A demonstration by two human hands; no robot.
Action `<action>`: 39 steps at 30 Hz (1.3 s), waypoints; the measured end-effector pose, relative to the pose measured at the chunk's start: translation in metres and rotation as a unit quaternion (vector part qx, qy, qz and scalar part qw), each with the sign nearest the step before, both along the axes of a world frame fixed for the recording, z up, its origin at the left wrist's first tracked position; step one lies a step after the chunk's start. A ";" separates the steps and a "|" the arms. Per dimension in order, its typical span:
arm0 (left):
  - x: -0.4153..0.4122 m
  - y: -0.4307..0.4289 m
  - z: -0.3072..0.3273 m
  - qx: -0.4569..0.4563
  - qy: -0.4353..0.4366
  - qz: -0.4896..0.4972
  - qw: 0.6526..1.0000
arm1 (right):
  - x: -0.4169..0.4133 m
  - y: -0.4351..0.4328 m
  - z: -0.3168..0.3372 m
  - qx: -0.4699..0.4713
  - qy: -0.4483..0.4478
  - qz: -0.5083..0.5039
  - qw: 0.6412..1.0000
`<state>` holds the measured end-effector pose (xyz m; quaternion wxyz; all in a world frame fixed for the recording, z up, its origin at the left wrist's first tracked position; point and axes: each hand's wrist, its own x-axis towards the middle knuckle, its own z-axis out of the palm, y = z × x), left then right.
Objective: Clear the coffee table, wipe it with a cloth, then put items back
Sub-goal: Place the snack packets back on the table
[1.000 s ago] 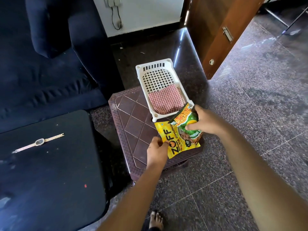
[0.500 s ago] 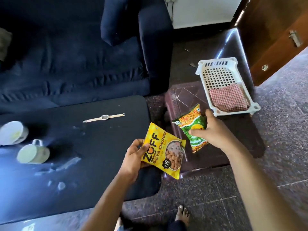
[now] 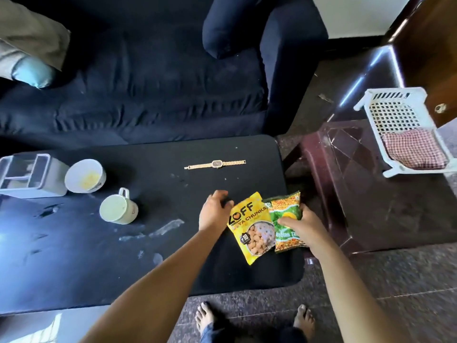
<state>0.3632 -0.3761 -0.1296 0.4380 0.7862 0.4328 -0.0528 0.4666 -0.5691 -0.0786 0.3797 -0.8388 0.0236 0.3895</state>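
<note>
**Handling.** Both snack packets are judged light, soft-walled film pouches. The film is glossy and probably slippery under a flat palm, and the contents are likely to crush if squeezed. The best hold appears to be a pinch on a sealed top or side edge, or a loose clasp across the width, with no pressure on the filled middle.

**Position.** The yellow packet (image 3: 252,226) and the green packet (image 3: 284,211) lie side by side at the near right corner of the bench (image 3: 222,276). The yellow one overlaps the left edge of the green one. Whether they rest fully on the bench top cannot be told.

**Hands.** The left hand (image 3: 215,214) is at the upper left edge of the yellow packet, fingers curled round that edge and thumb hidden. The right hand (image 3: 301,226) clasps the green packet from the right, fingers curled over its printed face.

**Appearance.**
- The yellow packet carries bold black lettering and a window or picture showing pale round chunks.
- The green packet shows orange strands at top and bottom.
- Both look sealed and undamaged.

**Surroundings.**
- A gold watch (image 3: 216,164) lies further back on the bench.
- A mug (image 3: 118,209) and a bowl (image 3: 85,179) stand to the left.
- Pale smears remain on the bench top.
- On the stool (image 3: 371,194) to the right, a white basket (image 3: 366,100) holds a checked cloth (image 3: 415,148).
</note>
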 end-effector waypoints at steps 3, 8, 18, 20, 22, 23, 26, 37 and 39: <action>-0.008 -0.022 0.014 0.135 -0.035 -0.138 0.981 | -0.008 0.003 -0.003 0.010 -0.012 -0.047 0.999; -0.017 -0.083 0.003 0.164 0.066 -0.319 0.931 | -0.008 -0.002 -0.005 0.000 -0.044 -0.112 0.993; -0.004 -0.037 -0.030 0.247 0.071 -0.505 0.824 | -0.002 -0.008 -0.012 0.035 -0.041 -0.122 0.991; -0.002 -0.031 -0.031 0.256 0.063 -0.520 0.812 | -0.003 -0.006 -0.011 0.049 -0.035 -0.120 0.991; -0.002 -0.030 -0.030 0.244 0.060 -0.527 0.811 | -0.002 -0.005 -0.009 0.063 -0.023 -0.121 0.990; -0.003 -0.031 -0.027 0.233 0.056 -0.525 0.817 | -0.001 -0.005 -0.009 0.067 -0.016 -0.123 0.990; -0.011 -0.028 -0.014 0.179 0.004 -0.411 0.894 | 0.002 -0.005 -0.003 0.068 -0.002 -0.116 0.991; -0.102 0.003 0.018 -0.358 -0.160 0.221 0.893 | -0.063 0.079 0.006 0.192 0.203 -0.033 0.960; -0.105 0.009 0.023 -0.407 -0.183 0.225 0.866 | -0.075 0.097 0.001 0.231 0.249 -0.048 0.939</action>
